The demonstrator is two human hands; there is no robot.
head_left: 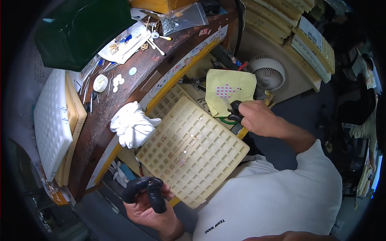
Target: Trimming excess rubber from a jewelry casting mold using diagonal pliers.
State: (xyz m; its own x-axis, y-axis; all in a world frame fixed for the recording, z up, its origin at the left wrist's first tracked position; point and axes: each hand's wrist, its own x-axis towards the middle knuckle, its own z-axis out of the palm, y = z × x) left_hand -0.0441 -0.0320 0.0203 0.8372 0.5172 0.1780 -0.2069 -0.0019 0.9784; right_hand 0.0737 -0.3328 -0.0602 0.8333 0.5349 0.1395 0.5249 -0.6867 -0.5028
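My left hand (150, 203), with black finger covers on thumb and forefinger, is closed in a pinch beside the tray's near left corner. What lies between those fingertips, if anything, is too small to make out. My right hand (257, 115), also wearing black finger covers, is closed at the lower right edge of a yellow sheet (214, 80). Its fingertips hide whatever they hold. Small pink marks or pieces (226, 90) sit in rows on that sheet. A cream grid tray (209, 160) lies between my hands, with several tiny shiny jewelry pieces (192, 136) in and across its pockets.
A knotted white cloth (134, 124) rests on the curved wooden bench (116, 94). Cotton swabs (156, 46), a small round white pot (100, 83) and thin tools crowd the bench top. Beyond the sheet stands a white fan (268, 72). Stacked trays (309, 48) rise at the far right.
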